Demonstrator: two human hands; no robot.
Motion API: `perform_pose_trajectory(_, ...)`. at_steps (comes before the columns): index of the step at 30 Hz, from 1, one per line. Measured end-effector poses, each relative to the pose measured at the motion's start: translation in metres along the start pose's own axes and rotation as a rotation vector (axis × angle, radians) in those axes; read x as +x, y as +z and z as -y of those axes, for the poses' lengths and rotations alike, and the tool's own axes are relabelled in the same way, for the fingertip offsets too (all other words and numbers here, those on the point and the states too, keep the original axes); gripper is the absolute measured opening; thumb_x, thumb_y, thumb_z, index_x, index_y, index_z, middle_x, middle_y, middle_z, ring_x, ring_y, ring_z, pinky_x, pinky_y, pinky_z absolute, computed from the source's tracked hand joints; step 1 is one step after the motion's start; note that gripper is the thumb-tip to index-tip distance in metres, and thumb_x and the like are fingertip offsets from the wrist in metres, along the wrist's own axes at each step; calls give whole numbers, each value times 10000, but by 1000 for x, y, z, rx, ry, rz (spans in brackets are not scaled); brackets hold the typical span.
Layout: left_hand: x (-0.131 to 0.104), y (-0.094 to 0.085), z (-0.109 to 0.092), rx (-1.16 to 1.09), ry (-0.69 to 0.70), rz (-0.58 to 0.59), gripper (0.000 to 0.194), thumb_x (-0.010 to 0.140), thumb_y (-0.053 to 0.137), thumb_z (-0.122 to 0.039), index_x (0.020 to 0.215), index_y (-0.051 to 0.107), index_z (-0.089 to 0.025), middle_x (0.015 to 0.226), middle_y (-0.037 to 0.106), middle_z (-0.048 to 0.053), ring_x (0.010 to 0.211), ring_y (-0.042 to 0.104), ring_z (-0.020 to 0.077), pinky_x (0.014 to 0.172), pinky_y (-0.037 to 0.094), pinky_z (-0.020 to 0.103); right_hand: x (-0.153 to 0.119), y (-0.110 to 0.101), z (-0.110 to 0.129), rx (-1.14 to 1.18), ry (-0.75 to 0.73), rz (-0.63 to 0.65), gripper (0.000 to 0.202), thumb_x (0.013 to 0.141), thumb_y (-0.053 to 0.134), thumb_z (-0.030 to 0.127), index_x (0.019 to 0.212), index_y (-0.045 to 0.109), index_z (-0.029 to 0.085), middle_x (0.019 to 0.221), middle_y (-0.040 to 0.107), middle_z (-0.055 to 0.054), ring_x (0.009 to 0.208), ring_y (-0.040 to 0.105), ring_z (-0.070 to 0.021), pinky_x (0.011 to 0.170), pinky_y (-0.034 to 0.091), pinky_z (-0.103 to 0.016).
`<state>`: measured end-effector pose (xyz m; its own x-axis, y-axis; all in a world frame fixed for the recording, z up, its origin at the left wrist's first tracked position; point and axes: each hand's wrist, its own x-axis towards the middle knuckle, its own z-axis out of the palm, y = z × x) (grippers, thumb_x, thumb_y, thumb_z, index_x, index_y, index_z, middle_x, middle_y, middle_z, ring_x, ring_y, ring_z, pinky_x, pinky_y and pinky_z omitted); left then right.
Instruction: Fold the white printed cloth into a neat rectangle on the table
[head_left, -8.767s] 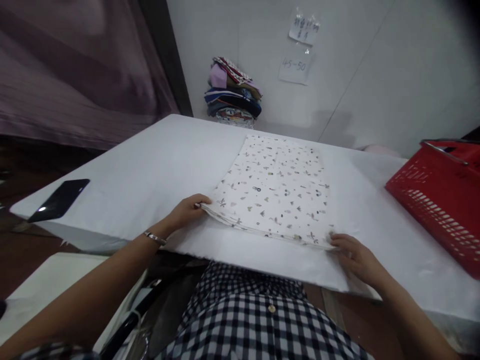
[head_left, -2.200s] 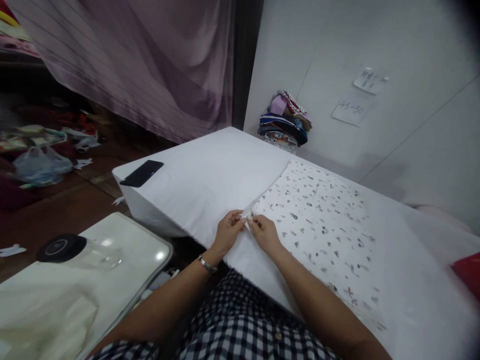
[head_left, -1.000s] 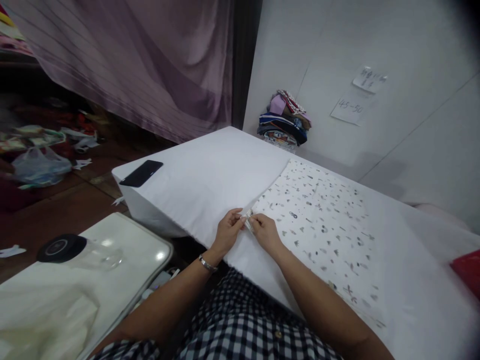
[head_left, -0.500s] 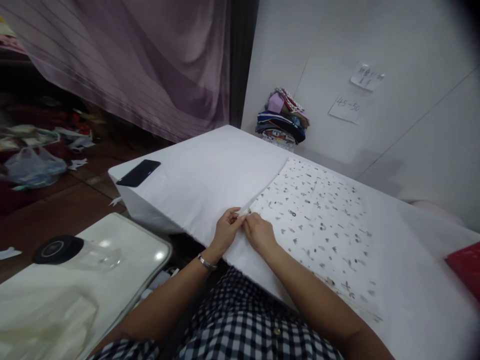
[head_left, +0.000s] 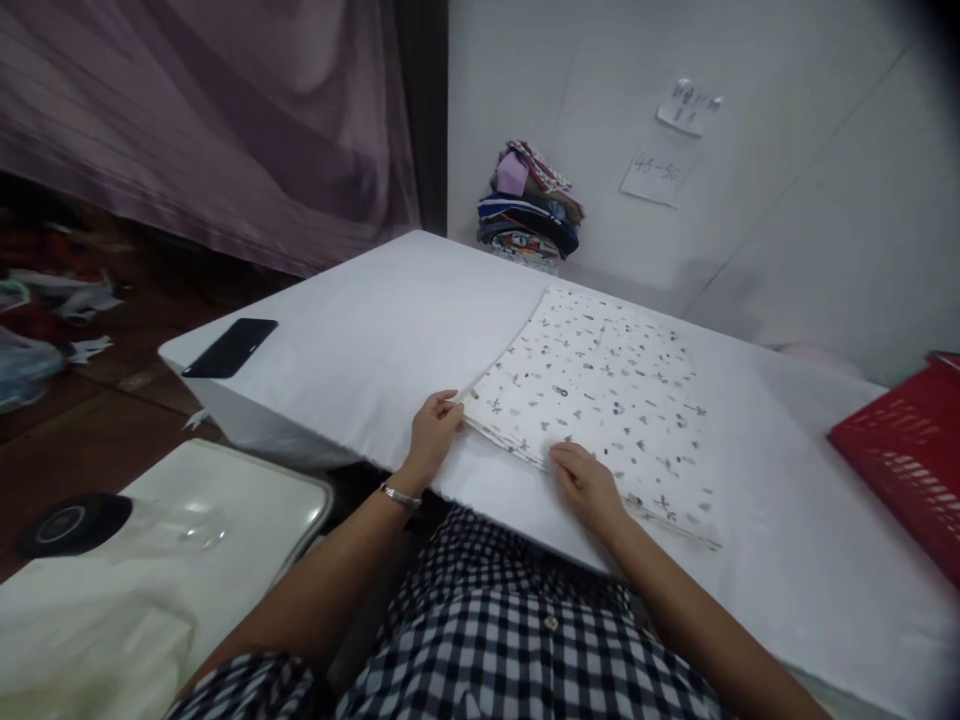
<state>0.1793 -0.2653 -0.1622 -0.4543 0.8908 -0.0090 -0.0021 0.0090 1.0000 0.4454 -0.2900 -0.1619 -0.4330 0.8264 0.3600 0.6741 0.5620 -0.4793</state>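
Note:
A white cloth with small printed motifs (head_left: 592,385) lies folded in layers on the white-covered table (head_left: 375,310). My left hand (head_left: 435,430), with a bracelet at the wrist, pinches the cloth's near left corner between thumb and fingers. Farther right along the near edge, my right hand (head_left: 589,485) has its fingers curled and pressed together on the layered edge, the thumb hidden beneath or behind it. Between the hands the stacked layers of the edge show slightly apart.
A black phone (head_left: 231,347) lies at the table's left end. Folded clothes (head_left: 531,210) are piled by the wall, and a red basket (head_left: 904,450) stands at the right. On my left, a white side table (head_left: 300,490) bears a clear bottle with a black part (head_left: 75,525).
My right hand has moved right along the cloth's near edge, away from my left hand, which stays at the corner. The view has shifted right, showing more of the red basket.

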Motion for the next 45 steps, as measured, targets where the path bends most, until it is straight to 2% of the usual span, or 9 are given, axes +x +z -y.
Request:
perform_pose_trajectory(4, 11, -4, -2, 126, -21, 80, 379, 677, 597, -341, 1010, 596, -161, 669, 599, -21, 552, 555, 129, 558, 466, 270, -45, -32, -24, -89, 173, -8, 268, 922, 429, 294, 1002, 677, 231, 1100, 677, -59, 1010, 631, -198, 880, 513, -340)
perform_pose_trajectory(8, 20, -11, -5, 410, 119, 131, 381, 686, 577, -343, 1030, 607, -183, 668, 603, -23, 607, 567, 155, 599, 436, 280, -77, -52, -36, -139, 302, -41, 273, 912, 421, 283, 996, 676, 234, 1089, 679, -63, 1003, 629, -207, 884, 505, -352)
perform_pose_trajectory(11, 19, -14, -4, 557, 205, 119, 375, 713, 553, -340, 1057, 608, -203, 713, 625, -15, 666, 583, 171, 653, 429, 293, -85, -59, -38, -166, 348, -61, 276, 909, 424, 273, 1001, 682, 235, 1082, 680, -62, 990, 628, -207, 869, 506, -354)
perform_pose_trajectory(16, 11, -13, 0, 511, 211, 61, 413, 740, 545, -369, 1112, 586, -195, 780, 639, -1, 710, 592, 174, 702, 437, 302, -62, -51, -26, -206, 266, -33, 254, 907, 463, 239, 1006, 697, 230, 1081, 681, -61, 1013, 606, -202, 868, 493, -333)
perform_pose_trajectory(21, 7, -11, -3, 490, 184, 46, 414, 734, 550, -367, 1103, 590, -184, 751, 625, -8, 698, 580, 169, 708, 435, 304, -24, -29, -7, -217, 92, 119, 247, 929, 472, 248, 1006, 706, 226, 1077, 673, -69, 1000, 578, -200, 839, 473, -316)
perform_pose_trajectory(25, 7, -10, -2, 444, 174, 42, 412, 725, 556, -355, 1094, 591, -178, 737, 611, -13, 681, 565, 158, 690, 432, 294, -7, -19, -4, -258, 106, 199, 249, 935, 466, 253, 1009, 701, 220, 1076, 658, -68, 981, 563, -207, 780, 454, -301)
perform_pose_trajectory(32, 8, -9, 0, 328, 127, 48, 402, 705, 587, -340, 1074, 586, -179, 699, 580, -33, 627, 529, 132, 626, 417, 265, -8, -20, -9, -224, 86, 207, 240, 947, 420, 209, 973, 659, 204, 1039, 639, -69, 970, 545, -189, 783, 435, -281)
perform_pose_trajectory(37, 5, -7, -7, 291, 90, 40, 392, 703, 598, -331, 1064, 584, -179, 695, 573, -37, 618, 520, 125, 626, 414, 266, -8, -19, -6, -301, 84, 282, 240, 945, 413, 197, 960, 652, 202, 1034, 635, -82, 966, 534, -202, 754, 434, -286)
perform_pose_trajectory(45, 8, -9, -3, 289, 105, 49, 411, 699, 606, -349, 1073, 592, -179, 703, 573, -28, 614, 516, 126, 611, 418, 264, -5, -22, -4, -292, 59, 313, 262, 959, 424, 293, 965, 665, 192, 1071, 629, -97, 978, 533, -210, 766, 446, -306)
